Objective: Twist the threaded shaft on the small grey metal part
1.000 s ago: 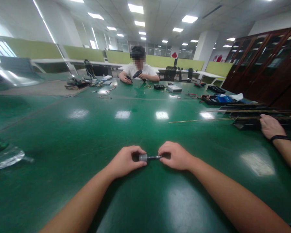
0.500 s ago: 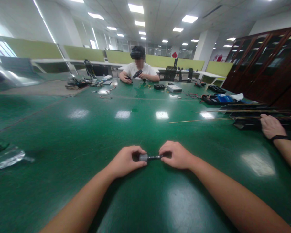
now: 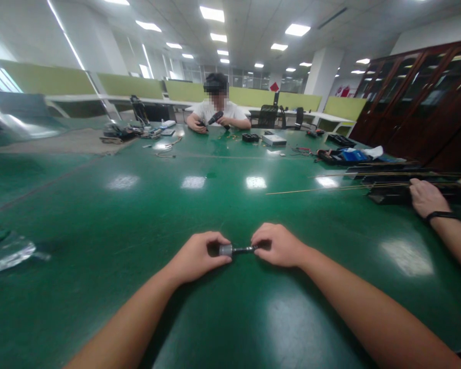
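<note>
A short grey metal cylinder with a thin dark rod (image 3: 241, 250) lies level, low over the green table; its exact kind cannot be made out. The thumb and fingers of my left hand (image 3: 200, 256) are closed around the cylinder (image 3: 226, 249) at the left end. At the other end, my right hand (image 3: 278, 245) pinches the rod's tip between thumb and fingertips. A bare stretch of rod shows between the two hands. Whether the piece touches the table I cannot tell.
Green table (image 3: 176, 215) with a clear plastic bottle (image 3: 9, 253) lying left. At right, a co-worker's hand (image 3: 426, 197) rests on long black parts (image 3: 388, 193) near thin rods (image 3: 311, 190). Opposite, a person (image 3: 218, 110) holds a power drill (image 3: 215, 118). A box (image 3: 274, 140) and tools stand beyond.
The whole view has shifted very slightly. Both hands keep the same grip on the cylinder and rod, with no clear movement between them.
</note>
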The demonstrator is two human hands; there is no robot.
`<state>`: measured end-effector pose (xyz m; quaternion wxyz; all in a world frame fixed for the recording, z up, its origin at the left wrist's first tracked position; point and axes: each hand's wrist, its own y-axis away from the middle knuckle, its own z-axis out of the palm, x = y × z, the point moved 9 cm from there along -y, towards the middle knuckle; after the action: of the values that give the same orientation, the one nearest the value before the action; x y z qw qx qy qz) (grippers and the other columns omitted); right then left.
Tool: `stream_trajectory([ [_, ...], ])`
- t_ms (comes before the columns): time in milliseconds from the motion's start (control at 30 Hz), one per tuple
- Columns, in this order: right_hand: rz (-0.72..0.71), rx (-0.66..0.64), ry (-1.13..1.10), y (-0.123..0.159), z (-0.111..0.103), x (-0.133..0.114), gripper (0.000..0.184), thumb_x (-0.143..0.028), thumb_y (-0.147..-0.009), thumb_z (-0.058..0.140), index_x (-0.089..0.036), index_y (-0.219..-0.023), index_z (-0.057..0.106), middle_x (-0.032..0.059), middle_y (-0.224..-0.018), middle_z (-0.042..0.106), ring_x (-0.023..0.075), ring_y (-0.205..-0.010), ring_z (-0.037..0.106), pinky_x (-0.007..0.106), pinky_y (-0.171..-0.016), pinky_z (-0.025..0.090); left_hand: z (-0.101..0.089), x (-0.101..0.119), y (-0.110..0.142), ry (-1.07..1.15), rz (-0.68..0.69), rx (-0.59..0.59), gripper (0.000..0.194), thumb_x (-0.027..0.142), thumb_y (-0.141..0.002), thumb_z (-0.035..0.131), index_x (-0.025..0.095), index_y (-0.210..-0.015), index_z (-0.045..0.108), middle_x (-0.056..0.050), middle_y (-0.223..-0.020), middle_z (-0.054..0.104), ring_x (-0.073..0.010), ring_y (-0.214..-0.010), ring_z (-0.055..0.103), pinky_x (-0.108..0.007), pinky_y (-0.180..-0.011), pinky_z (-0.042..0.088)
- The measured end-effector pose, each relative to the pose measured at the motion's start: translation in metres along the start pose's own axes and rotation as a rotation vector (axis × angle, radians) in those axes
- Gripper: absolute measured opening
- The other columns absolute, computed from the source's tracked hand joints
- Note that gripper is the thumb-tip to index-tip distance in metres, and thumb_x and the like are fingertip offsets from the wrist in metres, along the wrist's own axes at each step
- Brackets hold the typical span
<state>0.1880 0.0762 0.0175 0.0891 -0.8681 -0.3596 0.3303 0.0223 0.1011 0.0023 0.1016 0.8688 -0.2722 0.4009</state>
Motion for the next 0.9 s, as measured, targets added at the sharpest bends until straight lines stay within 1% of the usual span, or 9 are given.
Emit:
stream_trajectory([
  [267, 0.002, 0.006, 0.005, 0.0, -0.002, 0.0, 0.014, -0.012, -0.076, 0.069, -0.02, -0.086, 0.074, 0.0038, -0.092, 0.076, 0.0196, -0.089, 0.067, 0.033, -0.085, 0.053, -0.001, 0.003, 0.0, 0.0, -0.007, 0.006, 0.026, 0.034, -0.073, 0.077, 0.018, -0.092, 0.073, -0.005, -0.093, 0.075, -0.0228, -0.087, 0.069, -0.034, -0.081, 0.054],
  [467, 0.033, -0.023, 0.046, 0.003, -0.008, 0.009, 0.017, -0.009, -0.075, 0.068, -0.021, -0.085, 0.075, 0.0028, -0.09, 0.076, 0.0195, -0.089, 0.068, 0.033, -0.085, 0.053, -0.001, 0.002, 0.001, 0.011, -0.004, -0.006, 0.026, 0.035, -0.075, 0.076, 0.018, -0.093, 0.073, -0.004, -0.093, 0.075, -0.0225, -0.087, 0.07, -0.033, -0.081, 0.054],
  [633, 0.036, -0.022, 0.046, 0.004, -0.011, 0.01, 0.014, -0.012, -0.075, 0.07, -0.021, -0.083, 0.075, 0.0027, -0.091, 0.076, 0.0195, -0.089, 0.068, 0.033, -0.086, 0.053, 0.0, 0.001, 0.0, -0.002, -0.003, -0.008, 0.026, 0.036, -0.074, 0.076, 0.018, -0.093, 0.073, -0.004, -0.092, 0.075, -0.0223, -0.086, 0.069, -0.033, -0.08, 0.054],
  [767, 0.031, -0.019, 0.03, 0.003, -0.004, 0.003, 0.011, -0.014, -0.078, 0.071, -0.021, -0.085, 0.075, 0.0032, -0.092, 0.076, 0.0195, -0.089, 0.067, 0.034, -0.086, 0.053, 0.0, 0.001, -0.001, -0.008, 0.002, -0.004, 0.027, 0.037, -0.074, 0.076, 0.018, -0.093, 0.073, -0.004, -0.093, 0.075, -0.0224, -0.087, 0.069, -0.033, -0.081, 0.054],
  [900, 0.013, -0.005, 0.018, -0.004, 0.013, -0.006, 0.009, -0.02, -0.084, 0.07, -0.02, -0.092, 0.074, 0.0043, -0.096, 0.075, 0.0198, -0.093, 0.065, 0.034, -0.089, 0.051, 0.0, 0.001, -0.001, -0.029, 0.006, 0.004, 0.026, 0.036, -0.074, 0.076, 0.019, -0.093, 0.074, -0.004, -0.091, 0.075, -0.0223, -0.086, 0.069, -0.031, -0.078, 0.054],
])
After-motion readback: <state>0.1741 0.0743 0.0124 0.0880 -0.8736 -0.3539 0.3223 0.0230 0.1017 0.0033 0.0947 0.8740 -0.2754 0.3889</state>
